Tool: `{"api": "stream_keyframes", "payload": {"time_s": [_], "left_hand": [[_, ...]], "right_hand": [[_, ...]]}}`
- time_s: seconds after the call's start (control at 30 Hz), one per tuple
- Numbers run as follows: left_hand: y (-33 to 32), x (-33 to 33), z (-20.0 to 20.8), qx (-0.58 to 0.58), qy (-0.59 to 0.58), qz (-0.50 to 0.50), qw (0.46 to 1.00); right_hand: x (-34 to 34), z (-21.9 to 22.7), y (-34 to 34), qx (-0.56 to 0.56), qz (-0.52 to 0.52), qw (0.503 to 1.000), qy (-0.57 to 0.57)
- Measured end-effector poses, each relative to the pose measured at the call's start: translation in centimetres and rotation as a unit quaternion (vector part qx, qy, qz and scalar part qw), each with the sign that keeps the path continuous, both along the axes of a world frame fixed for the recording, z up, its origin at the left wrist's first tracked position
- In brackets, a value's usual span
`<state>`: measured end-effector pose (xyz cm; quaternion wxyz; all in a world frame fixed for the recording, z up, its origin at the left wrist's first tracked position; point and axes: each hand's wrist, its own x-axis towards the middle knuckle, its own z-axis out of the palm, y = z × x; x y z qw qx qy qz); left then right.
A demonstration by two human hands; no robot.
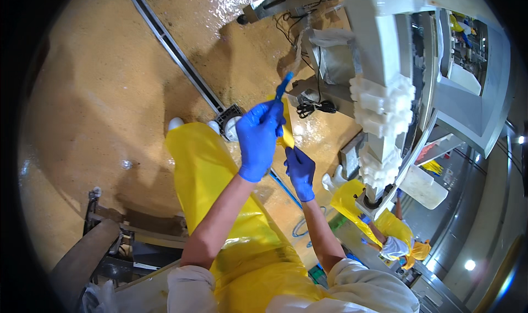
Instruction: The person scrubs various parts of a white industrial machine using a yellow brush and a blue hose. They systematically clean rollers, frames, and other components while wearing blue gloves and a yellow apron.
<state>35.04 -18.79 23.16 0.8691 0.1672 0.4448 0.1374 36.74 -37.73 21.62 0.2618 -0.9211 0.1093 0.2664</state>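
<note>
Part-hidden, our yellow strip [287, 130] runs lengthwise up the view, left hand [257, 142] and right hand [301, 174] gripping it, fingers curled closed!

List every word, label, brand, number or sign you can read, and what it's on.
Nothing legible, so nothing to quote.
Wall panel at right: dark marks, possibly lettering, too small and blurred to read.
Yellow piece between the hands: no readable text.
Yellow apron: no readable text.
</note>
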Motion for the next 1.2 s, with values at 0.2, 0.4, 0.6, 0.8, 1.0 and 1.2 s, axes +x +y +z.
{"api": "stream_keyframes", "payload": {"time_s": [0.2, 0.4, 0.6, 0.8, 1.0, 1.2], "left_hand": [[-3.5, 5.8, -2.6, -0.006, -0.117, 0.004, 0.993], [-6.5, 15.4, -3.6, 0.032, -0.111, 0.015, 0.993], [-6.5, 17.6, -3.5, 0.018, -0.075, -0.032, 0.996], [-8.9, 19.7, -2.0, 0.105, -0.057, -0.037, 0.992], [-8.6, 20.2, -2.6, 0.014, -0.095, -0.025, 0.995], [-8.3, 20.9, -2.5, -0.001, -0.101, -0.033, 0.994]], "right_hand": [[0.4, 0.6, -1.3, 0.031, -0.033, 0.998, -0.048], [0.8, -0.6, -7.4, -0.073, 0.09, 0.991, -0.059], [0.8, -1.0, -9.1, 0.028, -0.215, 0.972, -0.091], [1.0, -2.1, -11.4, 0.013, -0.08, 0.989, -0.123], [1.5, -0.9, -9.8, 0.017, -0.143, 0.984, -0.109], [1.7, -0.7, -10.2, -0.03, -0.111, 0.989, -0.094]]}}
